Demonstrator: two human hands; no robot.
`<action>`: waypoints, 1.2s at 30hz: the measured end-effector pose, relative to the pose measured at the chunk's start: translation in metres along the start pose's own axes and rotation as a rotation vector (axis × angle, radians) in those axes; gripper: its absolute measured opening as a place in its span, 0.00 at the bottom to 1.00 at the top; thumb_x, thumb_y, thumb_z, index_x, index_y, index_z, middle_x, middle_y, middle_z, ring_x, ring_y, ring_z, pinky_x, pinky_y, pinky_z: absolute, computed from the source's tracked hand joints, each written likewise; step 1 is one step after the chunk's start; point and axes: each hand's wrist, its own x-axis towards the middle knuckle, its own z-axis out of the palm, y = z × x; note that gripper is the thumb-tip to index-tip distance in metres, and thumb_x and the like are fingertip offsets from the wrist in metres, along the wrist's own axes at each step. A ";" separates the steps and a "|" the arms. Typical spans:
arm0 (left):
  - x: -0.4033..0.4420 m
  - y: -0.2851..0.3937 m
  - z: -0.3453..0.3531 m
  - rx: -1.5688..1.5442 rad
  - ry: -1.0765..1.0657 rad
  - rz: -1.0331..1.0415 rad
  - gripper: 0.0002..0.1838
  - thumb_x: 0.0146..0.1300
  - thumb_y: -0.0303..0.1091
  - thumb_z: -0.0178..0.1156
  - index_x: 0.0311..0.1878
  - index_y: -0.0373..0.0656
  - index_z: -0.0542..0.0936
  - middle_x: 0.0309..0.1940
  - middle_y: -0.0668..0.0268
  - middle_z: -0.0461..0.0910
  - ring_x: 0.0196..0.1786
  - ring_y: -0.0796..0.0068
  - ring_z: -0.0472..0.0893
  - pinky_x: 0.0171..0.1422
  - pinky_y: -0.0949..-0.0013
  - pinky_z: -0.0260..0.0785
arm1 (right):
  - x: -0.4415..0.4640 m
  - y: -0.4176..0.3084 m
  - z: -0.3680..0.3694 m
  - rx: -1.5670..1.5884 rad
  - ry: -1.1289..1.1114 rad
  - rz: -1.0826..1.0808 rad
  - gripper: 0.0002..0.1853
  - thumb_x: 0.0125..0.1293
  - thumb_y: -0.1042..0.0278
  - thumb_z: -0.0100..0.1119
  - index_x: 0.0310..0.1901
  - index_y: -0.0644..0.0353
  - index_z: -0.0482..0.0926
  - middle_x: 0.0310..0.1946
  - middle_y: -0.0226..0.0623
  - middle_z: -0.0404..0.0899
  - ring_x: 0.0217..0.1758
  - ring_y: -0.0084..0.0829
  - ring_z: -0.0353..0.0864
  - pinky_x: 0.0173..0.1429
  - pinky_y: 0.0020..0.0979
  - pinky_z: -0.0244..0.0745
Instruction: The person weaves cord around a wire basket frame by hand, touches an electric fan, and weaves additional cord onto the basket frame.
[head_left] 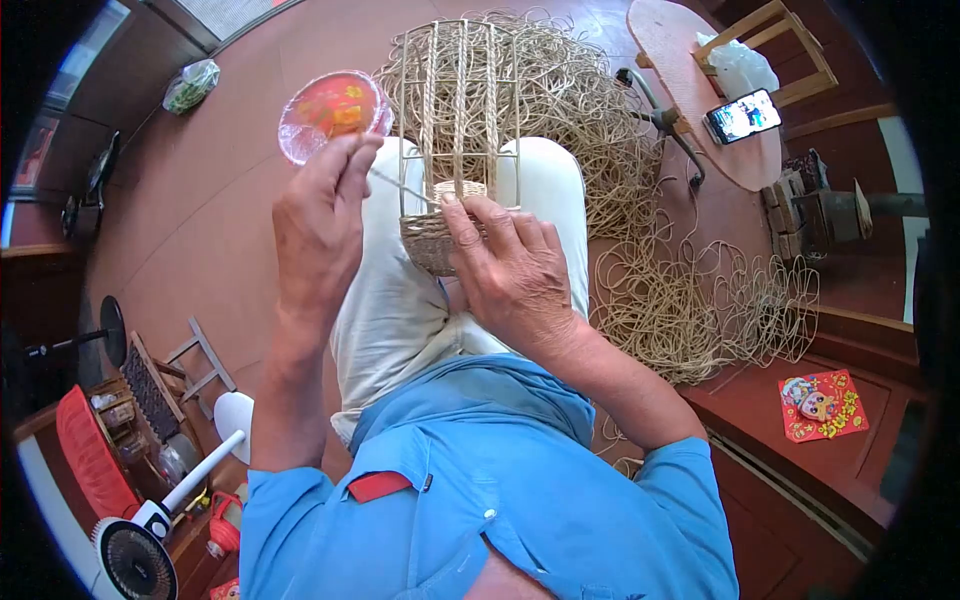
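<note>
A half-woven basket (428, 243) with a metal wire frame (519, 95) rests between my knees. Cord is woven closely around its near end, and thicker twisted strands run lengthwise along the bare frame. My left hand (330, 215) is raised to the left of it, fingers pinched on a thin cord (398, 186) that stretches taut to the woven edge. Over the basket's near right side lies my right hand (515, 265), its thumb and index finger gripping the weave where the cord meets it. The right hand covers part of the woven section.
Heaps of loose cord (640, 165) cover the floor ahead and right. A red round item in clear plastic (322, 112) is beyond my left hand. A phone (742, 116) is at the table (690, 70). A white fan (140, 555) and stools stand left.
</note>
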 end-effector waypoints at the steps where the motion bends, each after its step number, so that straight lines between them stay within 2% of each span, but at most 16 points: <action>1: 0.009 0.002 -0.002 -0.199 -0.095 -0.100 0.14 0.86 0.36 0.61 0.63 0.41 0.89 0.36 0.64 0.87 0.36 0.83 0.86 0.41 0.72 0.77 | -0.001 -0.003 -0.001 0.000 -0.001 -0.004 0.34 0.67 0.64 0.71 0.75 0.57 0.79 0.64 0.36 0.80 0.55 0.38 0.80 0.60 0.41 0.74; 2: 0.016 0.001 0.002 -0.201 -0.089 -0.101 0.14 0.86 0.36 0.61 0.63 0.41 0.89 0.36 0.64 0.87 0.36 0.83 0.86 0.41 0.72 0.77 | -0.001 -0.006 -0.001 -0.025 -0.032 0.011 0.36 0.67 0.62 0.72 0.77 0.58 0.77 0.65 0.38 0.79 0.55 0.38 0.80 0.59 0.41 0.74; 4: 0.027 -0.001 0.017 -0.625 -0.213 -0.050 0.16 0.88 0.37 0.60 0.64 0.37 0.89 0.40 0.69 0.88 0.37 0.83 0.85 0.42 0.77 0.75 | 0.001 -0.010 -0.001 -0.050 -0.062 0.025 0.39 0.66 0.61 0.72 0.79 0.59 0.75 0.66 0.39 0.78 0.55 0.39 0.80 0.59 0.42 0.74; 10: 0.016 0.005 0.024 -0.474 -0.264 -0.017 0.17 0.87 0.35 0.61 0.69 0.37 0.86 0.39 0.66 0.88 0.37 0.82 0.86 0.43 0.74 0.80 | 0.007 -0.012 0.002 0.023 -0.078 0.092 0.40 0.64 0.60 0.75 0.78 0.56 0.74 0.62 0.41 0.76 0.56 0.42 0.80 0.59 0.44 0.75; 12: 0.003 0.001 0.027 0.088 -0.021 0.275 0.20 0.84 0.33 0.62 0.73 0.38 0.82 0.39 0.58 0.89 0.37 0.71 0.89 0.44 0.68 0.82 | 0.008 -0.012 0.001 0.093 -0.083 0.119 0.38 0.64 0.62 0.75 0.76 0.54 0.75 0.60 0.41 0.77 0.57 0.43 0.80 0.59 0.45 0.75; 13: -0.003 -0.003 0.033 0.166 0.036 0.399 0.28 0.80 0.29 0.61 0.81 0.39 0.74 0.47 0.43 0.88 0.43 0.40 0.90 0.48 0.49 0.85 | 0.008 -0.012 0.002 0.093 -0.083 0.123 0.38 0.64 0.62 0.75 0.76 0.54 0.75 0.60 0.41 0.77 0.57 0.43 0.80 0.59 0.45 0.75; 14: -0.011 -0.002 0.037 0.164 0.034 0.398 0.28 0.80 0.29 0.61 0.81 0.39 0.74 0.47 0.43 0.88 0.43 0.40 0.90 0.48 0.49 0.85 | 0.008 -0.012 0.002 0.104 -0.076 0.130 0.37 0.64 0.62 0.75 0.75 0.54 0.76 0.60 0.41 0.77 0.56 0.44 0.80 0.59 0.45 0.75; 17: -0.022 0.000 0.049 0.300 -0.077 0.339 0.42 0.75 0.26 0.60 0.90 0.37 0.56 0.56 0.42 0.85 0.43 0.38 0.90 0.46 0.43 0.85 | 0.010 -0.013 0.002 0.138 -0.035 0.121 0.31 0.66 0.65 0.72 0.71 0.56 0.78 0.59 0.42 0.77 0.55 0.44 0.80 0.56 0.45 0.74; 20: -0.017 -0.006 0.058 0.175 -0.055 0.311 0.40 0.76 0.26 0.60 0.88 0.38 0.60 0.58 0.42 0.85 0.45 0.38 0.90 0.49 0.44 0.85 | 0.010 -0.011 0.002 0.165 0.012 0.119 0.27 0.67 0.68 0.68 0.68 0.57 0.80 0.58 0.41 0.78 0.54 0.43 0.80 0.54 0.45 0.74; 21: -0.019 -0.004 0.056 0.175 -0.059 0.311 0.40 0.76 0.26 0.60 0.88 0.38 0.60 0.58 0.42 0.85 0.45 0.38 0.90 0.49 0.44 0.85 | 0.009 -0.011 0.003 0.171 0.020 0.126 0.27 0.67 0.68 0.68 0.68 0.57 0.80 0.57 0.41 0.78 0.54 0.43 0.80 0.54 0.45 0.74; 23: -0.023 0.003 0.050 0.073 -0.057 0.221 0.35 0.77 0.21 0.62 0.85 0.45 0.69 0.58 0.46 0.86 0.52 0.49 0.90 0.60 0.51 0.83 | 0.008 -0.011 0.005 0.172 0.031 0.128 0.27 0.67 0.68 0.69 0.68 0.57 0.80 0.57 0.41 0.78 0.54 0.43 0.80 0.54 0.45 0.74; 27: -0.035 -0.005 0.042 0.075 0.017 0.340 0.30 0.75 0.22 0.64 0.79 0.40 0.73 0.54 0.48 0.86 0.49 0.48 0.90 0.55 0.52 0.85 | 0.008 -0.012 0.006 0.210 0.050 0.133 0.27 0.67 0.67 0.70 0.68 0.55 0.81 0.57 0.40 0.78 0.54 0.43 0.81 0.54 0.45 0.74; 29: -0.045 -0.009 0.035 -0.186 -0.026 0.055 0.26 0.76 0.21 0.67 0.74 0.40 0.78 0.47 0.57 0.86 0.45 0.66 0.88 0.52 0.63 0.83 | 0.008 -0.011 0.004 0.234 0.055 0.135 0.27 0.68 0.66 0.71 0.68 0.55 0.81 0.57 0.40 0.78 0.53 0.43 0.81 0.54 0.45 0.75; 30: -0.046 -0.013 0.034 -0.177 -0.032 0.055 0.26 0.76 0.21 0.67 0.74 0.40 0.78 0.47 0.57 0.86 0.45 0.66 0.88 0.52 0.63 0.83 | 0.008 -0.011 0.003 0.252 0.061 0.134 0.27 0.68 0.66 0.72 0.68 0.54 0.81 0.57 0.39 0.78 0.52 0.43 0.82 0.53 0.45 0.75; 32: -0.049 -0.024 0.033 -0.463 0.091 -0.056 0.21 0.77 0.22 0.68 0.70 0.41 0.81 0.43 0.66 0.83 0.42 0.79 0.82 0.49 0.73 0.79 | 0.009 -0.012 0.005 0.286 0.104 0.153 0.25 0.69 0.66 0.72 0.67 0.54 0.82 0.55 0.39 0.78 0.50 0.42 0.82 0.52 0.45 0.75; 36: -0.050 -0.040 0.026 -0.709 0.087 -0.168 0.17 0.80 0.26 0.68 0.67 0.39 0.81 0.43 0.69 0.84 0.39 0.82 0.82 0.47 0.75 0.79 | 0.017 -0.015 0.007 0.322 0.156 0.180 0.20 0.68 0.66 0.76 0.61 0.51 0.88 0.51 0.36 0.82 0.48 0.41 0.85 0.54 0.42 0.79</action>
